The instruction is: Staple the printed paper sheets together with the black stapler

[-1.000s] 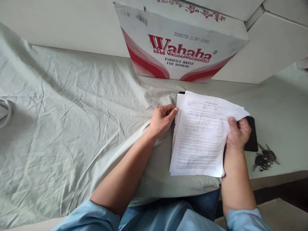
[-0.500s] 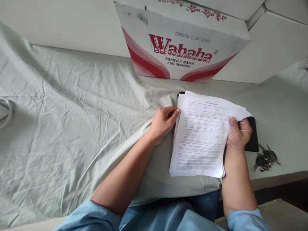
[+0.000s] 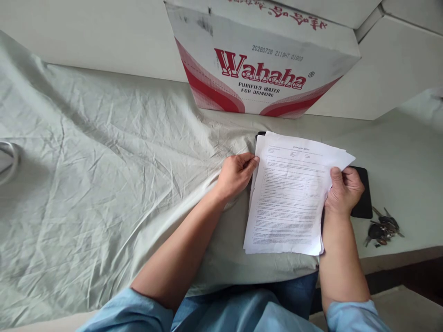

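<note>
A stack of printed paper sheets lies in front of me, its top page headed in small capitals. My left hand pinches the upper left edge of the stack between thumb and fingers. On the other side, my right hand is closed on the right edge, thumb on top and fingers underneath. The top right corner of the sheets bends up above that thumb. Beneath the papers is a flat black item, mostly covered, showing at the right and at the top left corner.
A bunch of keys rests right of the papers. Behind them stands a white and red water carton against white panels. Wrinkled pale green cloth covers the left side, where a white rounded object is cut off by the frame.
The top right corner of the sheets has shifted a little left and curls more above my right thumb. My left hand has stayed in place.
</note>
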A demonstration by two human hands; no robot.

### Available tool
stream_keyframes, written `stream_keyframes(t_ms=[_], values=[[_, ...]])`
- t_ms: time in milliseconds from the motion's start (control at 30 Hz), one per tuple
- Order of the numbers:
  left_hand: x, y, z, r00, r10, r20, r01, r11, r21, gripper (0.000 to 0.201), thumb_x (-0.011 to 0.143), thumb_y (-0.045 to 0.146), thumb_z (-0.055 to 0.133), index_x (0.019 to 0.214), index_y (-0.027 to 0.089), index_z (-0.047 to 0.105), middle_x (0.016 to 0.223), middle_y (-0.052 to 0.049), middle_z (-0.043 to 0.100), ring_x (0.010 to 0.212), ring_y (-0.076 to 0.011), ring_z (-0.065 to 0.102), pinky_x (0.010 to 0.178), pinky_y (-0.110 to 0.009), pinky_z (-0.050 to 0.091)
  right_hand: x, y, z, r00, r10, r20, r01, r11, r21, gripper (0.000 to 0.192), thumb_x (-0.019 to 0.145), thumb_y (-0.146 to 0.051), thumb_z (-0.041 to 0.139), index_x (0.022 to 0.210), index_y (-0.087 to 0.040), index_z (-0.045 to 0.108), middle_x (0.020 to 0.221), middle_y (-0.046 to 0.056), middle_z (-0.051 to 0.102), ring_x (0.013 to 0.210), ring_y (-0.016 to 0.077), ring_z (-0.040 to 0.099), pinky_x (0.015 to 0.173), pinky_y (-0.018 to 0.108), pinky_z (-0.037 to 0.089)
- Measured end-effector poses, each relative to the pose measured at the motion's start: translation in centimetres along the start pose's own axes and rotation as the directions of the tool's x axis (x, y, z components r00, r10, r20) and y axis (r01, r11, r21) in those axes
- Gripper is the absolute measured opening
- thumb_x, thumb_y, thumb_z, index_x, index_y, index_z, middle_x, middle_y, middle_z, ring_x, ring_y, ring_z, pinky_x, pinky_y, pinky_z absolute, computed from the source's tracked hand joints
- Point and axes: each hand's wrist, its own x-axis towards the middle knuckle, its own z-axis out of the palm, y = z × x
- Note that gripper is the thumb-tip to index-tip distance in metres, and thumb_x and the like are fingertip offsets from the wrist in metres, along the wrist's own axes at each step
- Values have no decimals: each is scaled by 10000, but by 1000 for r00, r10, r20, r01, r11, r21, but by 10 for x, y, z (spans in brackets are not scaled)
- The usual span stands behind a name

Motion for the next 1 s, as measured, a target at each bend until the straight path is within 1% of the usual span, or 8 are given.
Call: stream_keyframes(t_ms=[67,133,267,367,500,667,833,1000], values=[[0,-1,0,1000,-8,13,9,999,-40,421,1010,471,546,694,225,420,657,41,305,643,-120,291,623,-313,244,3,2,-1,999,-22,-43,22,1000,-6,440,659,-575,1020,802,-225,796,755,-13,735,710,170,638,745,355,587],[0,-2,0,1000,-11,23,12,997,-70,438,1014,498,549,699,227,409,674,38,301,656,-123,297,627,-315,246,6,3,-3,998,-31,-59,31,1000,-4,450,652,-590,1020,801,-235,787,750,-20,722,703,168,626,729,350,579],[1,-3,0,999,1,32,2,996,-91,442,1012,504,553,702,227,403,686,34,311,662,-126,306,630,-316,249,6,3,-6,999,-35,-14,35,999,-34,464,658,-626,1002,777,-243,768,707,-28,687,667,165,598,695,352,563],[1,-2,-1,999,12,37,-9,996,-92,441,1006,501,558,699,224,408,681,34,322,658,-123,308,626,-314,247,4,2,-7,1000,-18,22,20,998,-67,483,661,-648,988,800,-233,783,715,-14,697,665,172,598,677,357,549],[0,0,-1,999,22,40,-17,994,-112,437,1006,503,557,700,221,424,678,33,332,654,-122,306,619,-311,251,4,4,-6,1000,1,26,0,998,-63,487,640,-653,992,796,-238,791,706,-13,690,654,169,583,668,351,526],[0,0,0,999,23,25,-21,997,-76,443,1019,492,550,691,225,416,660,30,337,649,-128,321,611,-310,253,5,4,-7,1000,-6,23,7,997,-70,509,623,-665,995,789,-232,785,706,-12,687,656,166,578,669,345,517],[0,0,1,999,49,17,-49,998,-45,454,1021,486,543,680,225,398,650,35,323,639,-122,303,607,-307,250,5,1,-7,999,-3,35,7,995,-99,542,625,-705,976,796,-232,772,712,-12,687,665,170,587,682,353,531],[0,1,1,998,58,18,-57,998,-6,457,1022,487,532,675,227,391,640,39,312,625,-119,290,606,-313,248,1,-2,-3,1000,6,27,-4,996,-84,512,657,-691,968,792,-243,760,701,-18,668,658,167,571,671,349,522]])
